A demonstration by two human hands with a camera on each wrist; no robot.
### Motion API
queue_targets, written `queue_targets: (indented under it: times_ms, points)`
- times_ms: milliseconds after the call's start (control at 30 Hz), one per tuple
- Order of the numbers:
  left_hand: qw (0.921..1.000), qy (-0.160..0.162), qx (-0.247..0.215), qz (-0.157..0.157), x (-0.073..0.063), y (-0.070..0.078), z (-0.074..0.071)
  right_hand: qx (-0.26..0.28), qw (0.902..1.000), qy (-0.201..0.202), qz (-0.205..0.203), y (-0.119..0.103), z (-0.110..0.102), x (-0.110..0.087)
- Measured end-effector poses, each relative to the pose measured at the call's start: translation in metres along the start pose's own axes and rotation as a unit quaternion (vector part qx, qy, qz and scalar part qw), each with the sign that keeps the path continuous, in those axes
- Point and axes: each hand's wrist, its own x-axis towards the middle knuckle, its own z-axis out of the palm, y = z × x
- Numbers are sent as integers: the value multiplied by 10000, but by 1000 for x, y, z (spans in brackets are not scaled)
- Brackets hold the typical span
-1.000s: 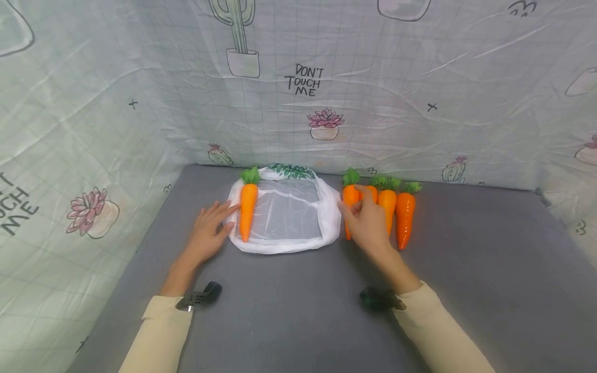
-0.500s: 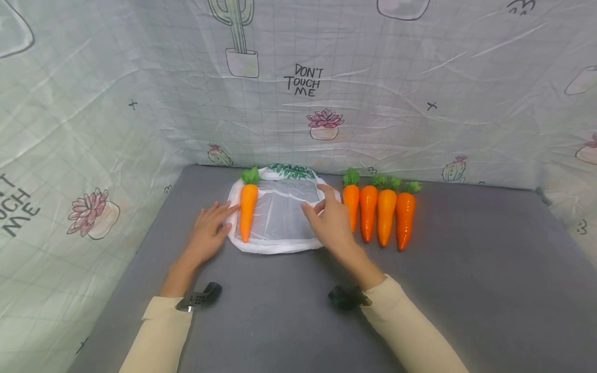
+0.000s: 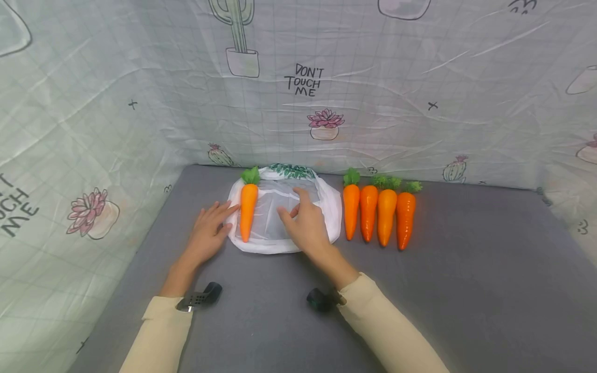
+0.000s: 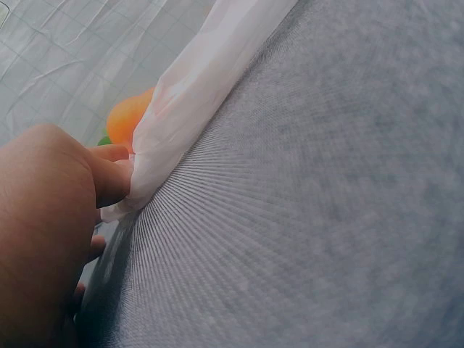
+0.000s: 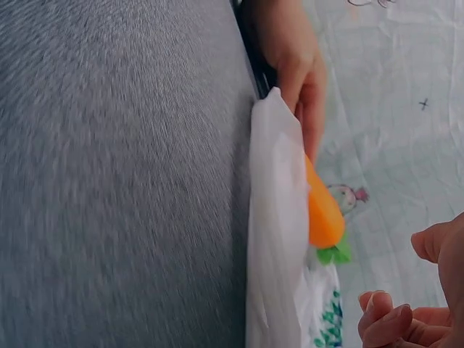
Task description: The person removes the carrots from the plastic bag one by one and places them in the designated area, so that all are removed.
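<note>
A soft white bag-like container (image 3: 332, 207) with a sheer middle and a green leaf print at its back lies on the table. Inside its left side an orange carrot (image 3: 249, 212) with a green leafy top points its tip toward me. My left hand (image 3: 210, 230) rests at the bag's left edge, fingers straight and touching the rim beside the carrot; the left wrist view shows the thumb side against the white rim (image 4: 188, 94). Over the bag's middle, my right hand (image 3: 308, 225) hovers with fingers loosely bent and thumb apart, holding nothing. The right wrist view shows those fingers (image 5: 391, 319) bare.
Right of the bag, several carrots (image 3: 386, 217) lie side by side in a row, tops toward the back. The dark grey table (image 3: 261, 321) ends at a patterned cloth wall (image 3: 387, 129) behind, with more cloth on the left and right.
My right hand has moved left from the row of carrots, across the bag's right rim, to above its middle. The carrots, the bag and my left hand have stayed in place.
</note>
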Motion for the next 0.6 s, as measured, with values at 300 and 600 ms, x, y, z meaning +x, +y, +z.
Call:
queue_targets:
  times_ms: [300, 600]
  points:
    - [10000, 43, 73, -35, 0, 0, 0, -343, 9992, -221, -46, -10, 26, 1]
    - [9999, 19, 78, -81, 1, 3, -2, -286, 9991, -277, -152, -20, 39, 3]
